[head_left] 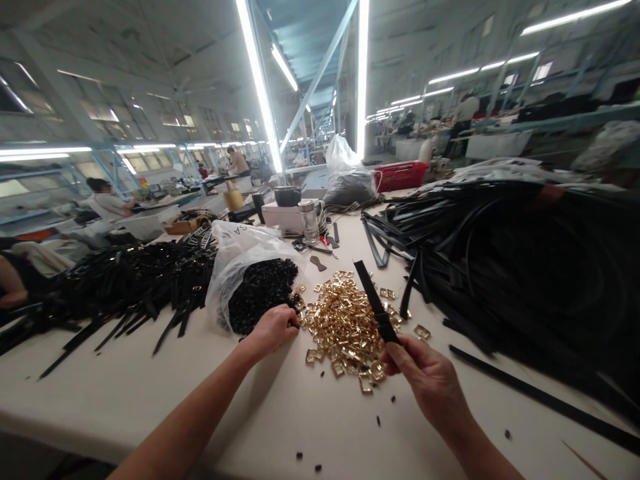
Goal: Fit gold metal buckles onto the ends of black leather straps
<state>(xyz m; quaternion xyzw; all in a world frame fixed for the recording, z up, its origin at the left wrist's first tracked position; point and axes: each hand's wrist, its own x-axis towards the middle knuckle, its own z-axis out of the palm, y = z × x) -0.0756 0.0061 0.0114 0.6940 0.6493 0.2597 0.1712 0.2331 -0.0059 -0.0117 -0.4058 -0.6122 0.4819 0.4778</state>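
Observation:
My right hand [425, 373] grips a black belt strap [370, 293] by its lower end, thumb on top. The strap slants up and left over a heap of gold buckles [345, 320], with a black band around it near the fingers. Just left of the heap, my left hand [275, 330] is closed in a pinch beside a pile of small black loops [263, 290]. A dark bit shows at its fingertips, too small to name. The loops spill from a white plastic bag [217, 293] lying on its side.
Finished-looking black straps with buckles [150, 280] lie heaped at left. A large bundle of black straps [525, 267] covers the right side. Behind stand a glass mug [310, 220], a dark bowl [287, 195] and a red basket [403, 176]. Stray loops dot the pale table [240, 420].

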